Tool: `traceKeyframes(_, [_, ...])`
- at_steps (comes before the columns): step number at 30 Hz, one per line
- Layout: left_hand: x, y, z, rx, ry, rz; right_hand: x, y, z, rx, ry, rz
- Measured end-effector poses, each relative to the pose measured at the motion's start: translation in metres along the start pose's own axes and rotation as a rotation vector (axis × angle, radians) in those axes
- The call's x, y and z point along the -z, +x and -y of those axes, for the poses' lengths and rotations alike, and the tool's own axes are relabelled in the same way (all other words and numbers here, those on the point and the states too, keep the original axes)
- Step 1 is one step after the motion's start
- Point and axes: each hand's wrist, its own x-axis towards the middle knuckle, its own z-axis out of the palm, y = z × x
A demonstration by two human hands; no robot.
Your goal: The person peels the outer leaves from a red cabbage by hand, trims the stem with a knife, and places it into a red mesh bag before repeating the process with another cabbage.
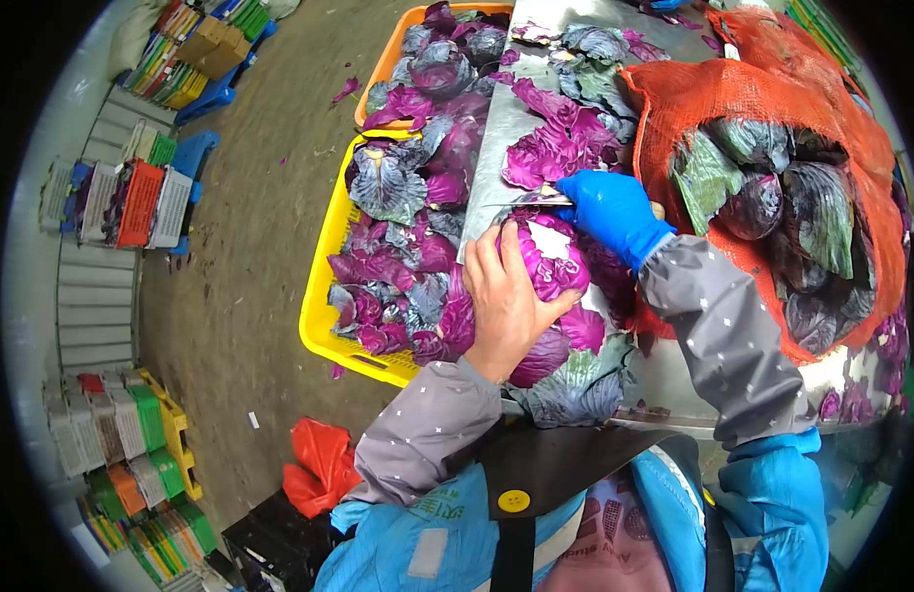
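A trimmed red cabbage (561,271) rests over the metal table, showing a pale cut patch on top. My bare left hand (506,306) grips its near-left side, with the fingers curved over it. In my right hand (615,215), which wears a blue glove, is a knife (538,199); its blade points left, just above the cabbage's far side. Loose purple leaves (561,138) lie beyond the blade. More outer leaves (571,385) are heaped between the cabbage and my body. The glove hides most of the knife's handle.
Left of the metal table (492,163) stand a yellow crate (314,331) and an orange crate (378,67), both full of leaves. An open red mesh sack (664,109) of cabbages sits at right. Stacked crates (141,202) line the far left; a red bag (322,464) lies below.
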Motion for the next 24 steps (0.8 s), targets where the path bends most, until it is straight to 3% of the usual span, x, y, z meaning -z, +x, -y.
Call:
traceKeyframes(2, [0.001, -0.006, -0.004, -0.001, 0.013, 0.002, -0.016, 0.013, -0.022, -0.079, 0.098, -0.002])
traceKeyframes(4, [0.006, -0.026, -0.012, -0.149, 0.082, 0.055, -0.045, 0.025, -0.044, -0.337, 0.159, 0.156])
traceKeyframes(6, [0.004, -0.033, -0.007, -0.113, 0.014, 0.008, -0.048, 0.021, -0.03, -0.373, 0.176, 0.078])
traceKeyframes(9, [0.009, -0.029, 0.024, 0.051, -0.237, -0.026, -0.035, 0.011, -0.033, -0.336, 0.254, 0.107])
traceKeyframes(11, [0.01, -0.031, 0.023, 0.041, -0.228, -0.012, -0.013, -0.009, -0.017, -0.347, 0.6, -0.108])
traceKeyframes(14, [0.005, -0.029, 0.016, 0.011, -0.181, -0.033, 0.013, -0.037, 0.012, -0.258, 0.888, -0.003])
traceKeyframes(16, [0.003, -0.03, 0.014, 0.002, -0.149, -0.041, 0.006, -0.048, 0.019, -0.074, 0.738, -0.015])
traceKeyframes(18, [0.003, -0.031, 0.018, 0.012, -0.194, -0.048, -0.015, -0.05, 0.013, -0.028, 0.647, -0.015])
traceKeyframes(20, [0.006, -0.03, 0.017, 0.017, -0.186, -0.036, -0.024, -0.054, 0.013, -0.08, 1.006, -0.035])
traceKeyframes(22, [0.007, -0.028, 0.013, 0.012, -0.174, -0.02, -0.032, -0.061, 0.018, -0.104, 0.961, -0.052])
traceKeyframes(24, [0.008, -0.027, 0.012, 0.004, -0.158, -0.013, -0.051, -0.065, 0.021, -0.158, 1.38, -0.191])
